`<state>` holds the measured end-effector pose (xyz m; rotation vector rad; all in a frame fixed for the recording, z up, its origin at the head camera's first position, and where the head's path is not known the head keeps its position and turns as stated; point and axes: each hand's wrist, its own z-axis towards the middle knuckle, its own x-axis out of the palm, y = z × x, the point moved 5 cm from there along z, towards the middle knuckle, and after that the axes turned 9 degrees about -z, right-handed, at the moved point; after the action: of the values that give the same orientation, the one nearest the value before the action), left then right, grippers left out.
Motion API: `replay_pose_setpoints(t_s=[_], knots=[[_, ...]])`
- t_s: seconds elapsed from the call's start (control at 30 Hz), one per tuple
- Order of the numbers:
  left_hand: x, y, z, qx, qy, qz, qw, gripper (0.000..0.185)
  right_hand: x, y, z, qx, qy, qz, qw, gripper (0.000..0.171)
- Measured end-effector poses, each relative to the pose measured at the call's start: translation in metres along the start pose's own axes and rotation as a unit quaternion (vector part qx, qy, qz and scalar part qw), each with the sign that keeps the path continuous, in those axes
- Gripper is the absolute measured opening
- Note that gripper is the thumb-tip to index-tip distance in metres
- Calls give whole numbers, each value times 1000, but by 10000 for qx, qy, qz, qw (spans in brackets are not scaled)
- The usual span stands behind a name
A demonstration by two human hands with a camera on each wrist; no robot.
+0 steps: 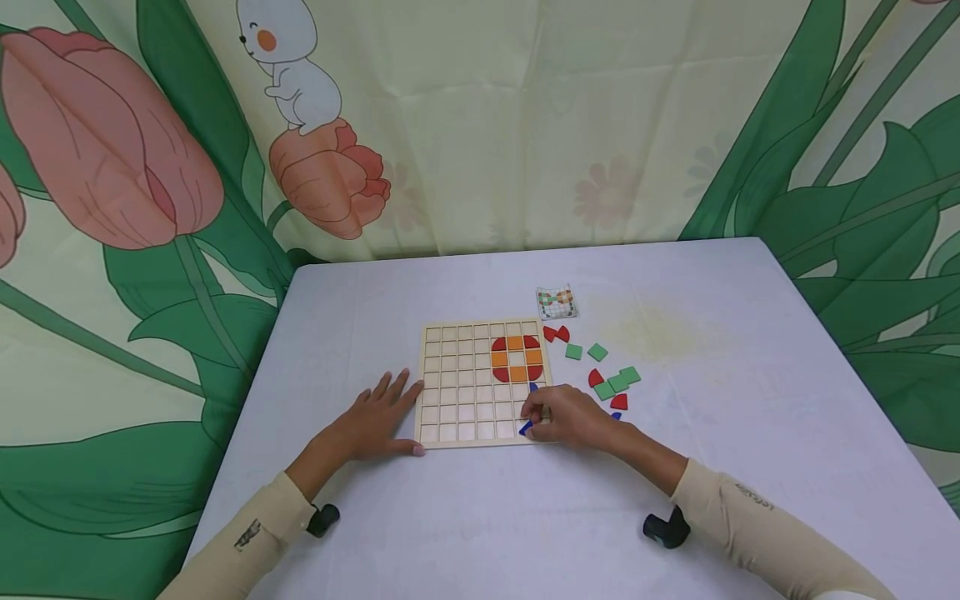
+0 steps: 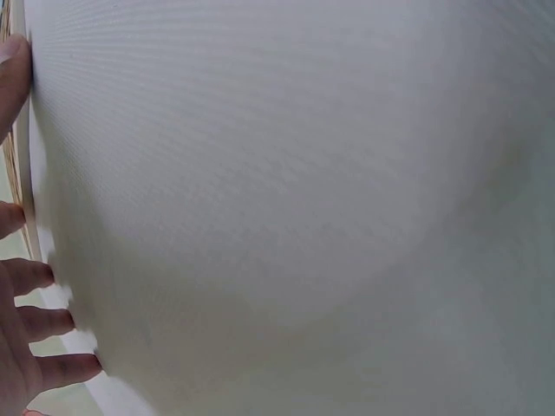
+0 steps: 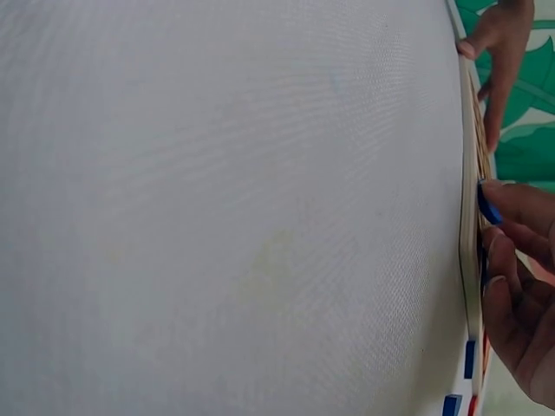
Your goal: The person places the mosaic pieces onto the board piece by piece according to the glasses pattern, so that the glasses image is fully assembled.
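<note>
I keep my left hand [image 1: 375,421] spread flat, fingers straight, bracing the wooden grid board [image 1: 457,392] at its 9 o'clock edge. My right hand [image 1: 566,417] pinches a blue piece [image 1: 525,428] over the cells at the board's 5 o'clock corner. I judge it best to square the piece to its cell, then press lightly.

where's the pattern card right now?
Head view: the pattern card lies flat on the table, just beyond the grid board's far right corner, behind the loose red pieces.
</note>
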<state>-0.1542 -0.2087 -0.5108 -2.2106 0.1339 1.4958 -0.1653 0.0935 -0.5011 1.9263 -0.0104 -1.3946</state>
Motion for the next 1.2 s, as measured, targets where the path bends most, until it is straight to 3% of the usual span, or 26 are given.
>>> replay_pose_setpoints(t_s=[0.77, 1.2], knots=[[2, 3, 3, -61, 60, 43, 10000, 108, -7, 2, -3, 38, -167, -62, 9998, 25], [2, 3, 3, -54, 59, -33, 10000, 109, -32, -32, -3, -160, 12, 451, 9989, 32]])
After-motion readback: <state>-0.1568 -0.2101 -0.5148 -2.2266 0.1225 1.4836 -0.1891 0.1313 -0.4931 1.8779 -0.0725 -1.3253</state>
